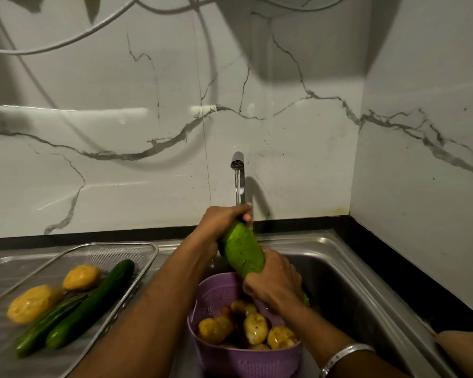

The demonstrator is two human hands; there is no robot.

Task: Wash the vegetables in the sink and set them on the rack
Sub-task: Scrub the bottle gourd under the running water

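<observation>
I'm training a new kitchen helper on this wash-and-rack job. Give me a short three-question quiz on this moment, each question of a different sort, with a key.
1. True or false: water is running from the tap onto the light green gourd.
2. Which hand grips the gourd's upper end, nearest the tap? A) left hand B) right hand C) neither
3. Fill in: the two dark cucumbers lie on the ___ rack, left of the sink.

Key
1. True.
2. A. The right hand holds the lower end, above the purple colander of potatoes.
3. Mesh.
</observation>
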